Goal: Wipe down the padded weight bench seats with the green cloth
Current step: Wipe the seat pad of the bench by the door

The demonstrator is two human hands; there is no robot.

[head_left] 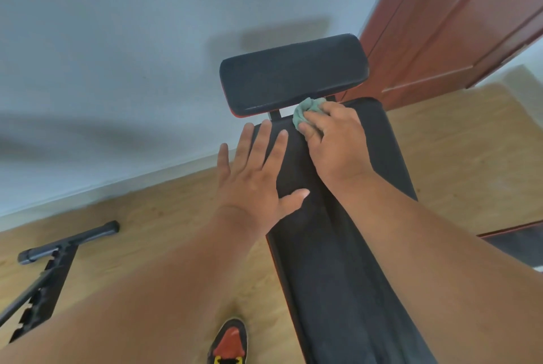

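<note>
1. Far left of the long bench pad (352,246), a black metal frame piece (55,261) with a crossbar lies on the wooden floor (164,217).
2. A red and black shoe (229,343) stands on the floor just left of the pad's near end.
3. The left hand (255,175) lies flat on the pad's left edge, fingers straight and spread, holding nothing.
4. The right hand (335,140) presses the bunched green cloth (308,109) onto the pad's far end, fingers curled over it.
5. The cloth sits just below the smaller head pad (293,73), which stands beyond the long pad.
6. A reddish door (455,26) stands to the right, behind the pad.
</note>
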